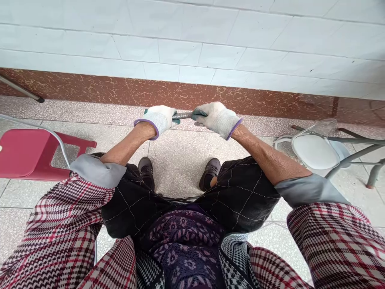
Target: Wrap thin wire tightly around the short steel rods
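Observation:
In the head view a short grey metal rod (184, 115) with a ribbed, thread-like surface spans the gap between my two hands. My left hand (162, 116), in a white knitted glove with green-coated fingers and a purple cuff, is wrapped round its left part. On the right end, my right hand (212, 116), gloved the same way, closes with its fingers round the rod. Both hands are held out level in front of my knees, above the floor. The ends of the rod are hidden inside the gloves, so its full length cannot be seen.
A red plastic stool (27, 152) stands at the left. At the right are a white round-seated chair (314, 150) and grey metal legs (345, 162). A white tiled wall (192, 52) with a brown skirting (99, 88) runs ahead. My shoes (146, 170) rest on the speckled floor.

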